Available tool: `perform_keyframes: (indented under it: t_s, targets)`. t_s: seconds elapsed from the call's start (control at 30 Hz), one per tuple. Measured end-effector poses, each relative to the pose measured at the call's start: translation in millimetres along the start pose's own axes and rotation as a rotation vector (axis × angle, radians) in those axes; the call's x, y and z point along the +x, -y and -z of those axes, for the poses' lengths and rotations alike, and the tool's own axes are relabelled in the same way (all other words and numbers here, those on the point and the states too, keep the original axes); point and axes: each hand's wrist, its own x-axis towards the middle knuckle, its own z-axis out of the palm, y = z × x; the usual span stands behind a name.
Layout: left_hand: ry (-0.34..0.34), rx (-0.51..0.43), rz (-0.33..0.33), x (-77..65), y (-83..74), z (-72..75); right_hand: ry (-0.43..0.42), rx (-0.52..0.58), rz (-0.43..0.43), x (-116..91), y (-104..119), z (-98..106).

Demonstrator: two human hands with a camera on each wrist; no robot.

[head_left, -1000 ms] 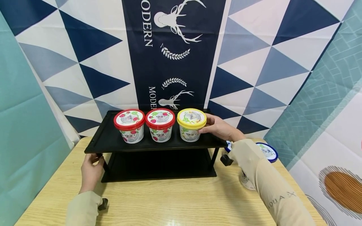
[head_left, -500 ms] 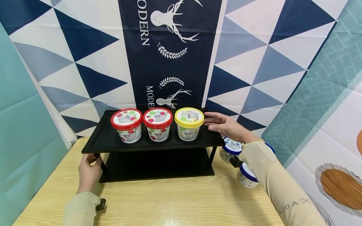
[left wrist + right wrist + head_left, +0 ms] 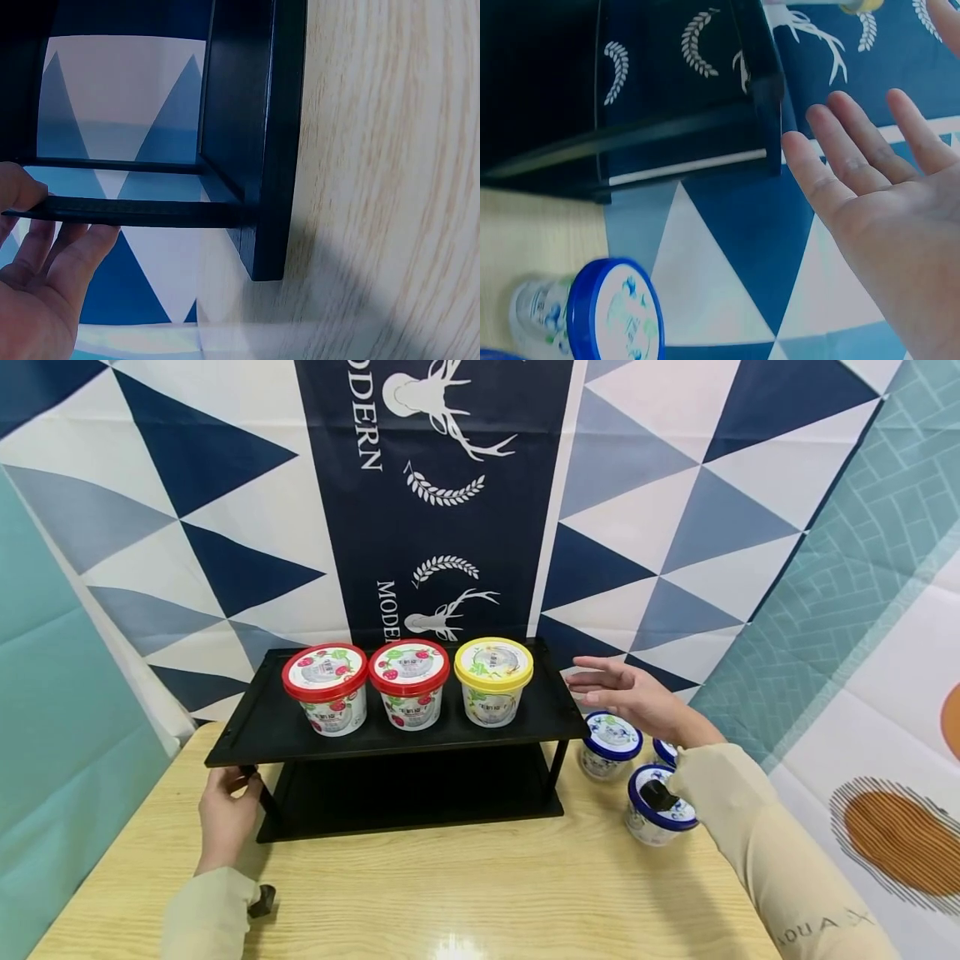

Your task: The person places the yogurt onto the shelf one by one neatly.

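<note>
A black two-tier shelf (image 3: 255, 722) stands on the table. On its top tier, two tubs with red lids, a left tub (image 3: 335, 714) and a middle tub (image 3: 412, 708), sit beside a tub with a yellow lid (image 3: 492, 706). My left hand (image 3: 227, 814) grips the front left post of the shelf; in the left wrist view the thumb lies on one side of that post (image 3: 142, 213) and the fingers on the other. Just off the shelf's right end, my right hand (image 3: 633, 695) hovers with fingers extended, and its bare palm (image 3: 900, 217) faces the right wrist camera.
Right of the shelf, three blue-lidded tubs stand on the wooden table (image 3: 420, 893): a nearer tub (image 3: 651, 828), a tub by the shelf (image 3: 602, 762) and one partly hidden behind the right forearm (image 3: 663, 752). A patterned cloth (image 3: 637, 568) hangs close behind.
My right hand has let go of the yellow-lidded tub and drawn away to the right, uncovering the blue-lidded tubs. My left hand keeps its grip on the post. The head view has shifted slightly.
</note>
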Motion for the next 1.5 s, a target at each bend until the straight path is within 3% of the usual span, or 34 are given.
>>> perform_keyframes:
  t_s: [0.2,0.4,0.7,0.93,1.27,1.5]
  targets:
    - [0.007,0.015,0.022,-0.9,0.6,1.3,-0.006,-0.003,0.011,-18,-6,9]
    - [0.014,0.036,0.051,-0.9,0.7,1.9,0.001,0.06,0.041,-36,-18,17]
    - [0.022,0.043,0.049,-0.3,-0.3,1.6,-0.022,0.077,0.017,-62,-38,29]
    - [0.003,0.025,0.026,0.0,0.4,0.4,-0.016,0.161,0.057,-80,-52,36]
    - [0.024,0.044,0.051,-0.7,0.8,1.3,-0.004,0.262,0.095,-108,-71,41]
    - [0.018,0.048,0.041,-0.1,0.3,0.7,-0.086,0.212,0.075,-125,-83,40]
